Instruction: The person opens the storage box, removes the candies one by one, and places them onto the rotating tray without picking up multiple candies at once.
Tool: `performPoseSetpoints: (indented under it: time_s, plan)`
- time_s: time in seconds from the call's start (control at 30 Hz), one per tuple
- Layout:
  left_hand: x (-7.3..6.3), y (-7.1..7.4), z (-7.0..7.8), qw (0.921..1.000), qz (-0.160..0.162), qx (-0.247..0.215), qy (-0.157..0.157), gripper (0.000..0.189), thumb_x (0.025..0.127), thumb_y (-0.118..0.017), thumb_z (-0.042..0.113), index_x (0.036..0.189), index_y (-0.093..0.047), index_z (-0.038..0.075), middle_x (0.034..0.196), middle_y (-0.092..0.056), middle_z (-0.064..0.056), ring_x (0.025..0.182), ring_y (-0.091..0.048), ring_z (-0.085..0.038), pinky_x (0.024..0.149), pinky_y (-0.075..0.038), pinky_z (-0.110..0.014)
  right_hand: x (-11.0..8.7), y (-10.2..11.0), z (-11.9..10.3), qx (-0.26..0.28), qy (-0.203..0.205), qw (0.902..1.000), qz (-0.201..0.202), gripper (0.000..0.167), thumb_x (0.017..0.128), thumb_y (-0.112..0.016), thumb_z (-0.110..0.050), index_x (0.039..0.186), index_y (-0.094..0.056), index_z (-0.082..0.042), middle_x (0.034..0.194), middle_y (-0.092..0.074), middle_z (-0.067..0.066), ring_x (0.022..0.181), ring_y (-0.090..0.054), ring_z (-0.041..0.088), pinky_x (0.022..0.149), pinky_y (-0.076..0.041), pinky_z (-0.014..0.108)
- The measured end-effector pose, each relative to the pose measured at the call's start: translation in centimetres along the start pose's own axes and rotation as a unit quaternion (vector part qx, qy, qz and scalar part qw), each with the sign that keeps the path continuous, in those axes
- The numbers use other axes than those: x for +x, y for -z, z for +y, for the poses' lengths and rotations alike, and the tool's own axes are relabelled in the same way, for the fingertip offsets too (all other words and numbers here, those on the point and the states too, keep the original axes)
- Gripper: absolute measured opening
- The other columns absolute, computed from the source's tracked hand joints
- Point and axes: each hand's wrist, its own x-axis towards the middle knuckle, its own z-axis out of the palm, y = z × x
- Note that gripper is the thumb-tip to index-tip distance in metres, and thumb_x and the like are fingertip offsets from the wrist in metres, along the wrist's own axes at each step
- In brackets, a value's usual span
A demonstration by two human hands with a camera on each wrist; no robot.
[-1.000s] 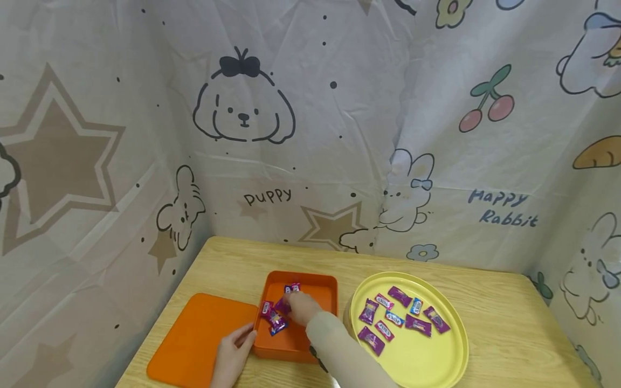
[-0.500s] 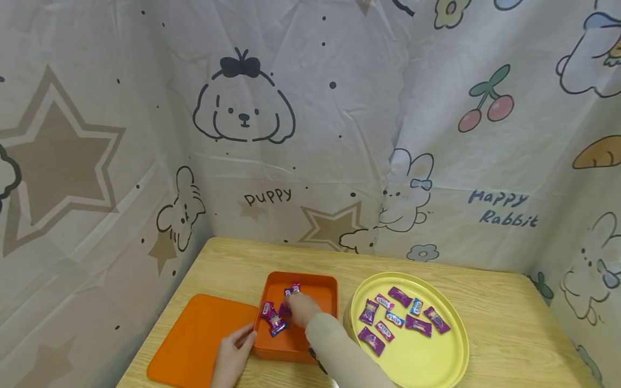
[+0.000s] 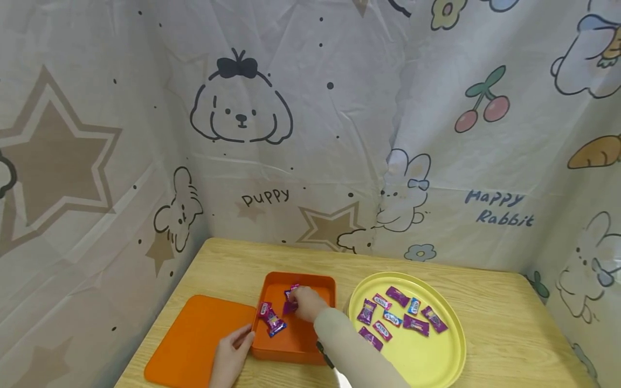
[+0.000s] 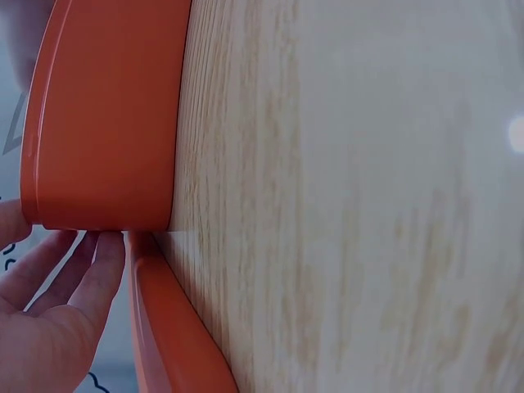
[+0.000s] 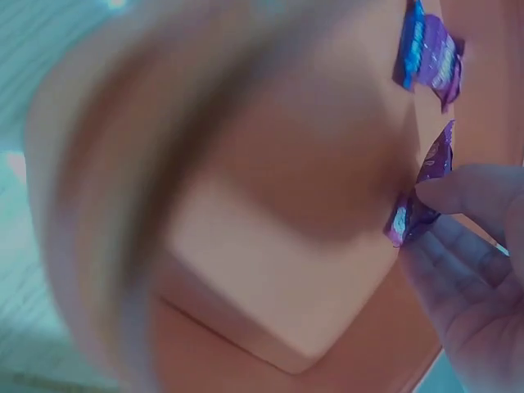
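Observation:
My right hand [image 3: 310,305] is inside the orange box [image 3: 292,354], its thumb and fingers pinching a purple-wrapped candy [image 5: 432,176]. Beyond it, a small wrapped candy [image 3: 288,295] lies near the fingertips in the head view. More candies in purple [image 3: 275,321] and pink [image 3: 264,309] wrappers lie in a cluster along the box's left side. My left hand [image 3: 229,355] touches the box's left outer wall near its front corner. In the left wrist view its fingers [image 4: 102,274] extend against that orange wall.
Left of the box an orange lid [image 3: 201,337] lies flat on the wooden table [image 3: 504,323]. To the right stands a round yellow tray [image 3: 427,361] bearing several purple, pink and blue candies. A printed curtain [image 3: 301,134] surrounds the table.
My right hand has shifted slightly right inside the box, and the purple candy has come away from the cluster on the left. The left hand stays against the box.

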Motion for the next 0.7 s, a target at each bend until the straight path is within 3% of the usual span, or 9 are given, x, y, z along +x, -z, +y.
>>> performPoseSetpoints:
  time_s: [0.7]
  plan:
    - [0.1, 0.1, -0.2, 0.9999, -0.007, -0.001, 0.009, 0.040, 0.091, -0.058, 0.023, 0.117, -0.058, -0.007, 0.116, -0.059, -0.024, 0.103, -0.060, -0.030, 0.083, -0.051, -0.035, -2.0, 4.8, 1.7, 0.051, 0.094, 0.9901, 0.091, 0.023, 0.076, -0.062, 0.008, 0.097, -0.067, 0.000, 0.094, -0.063, 0.008, 0.086, -0.060, 0.018, 0.078, -0.053, 0.028]
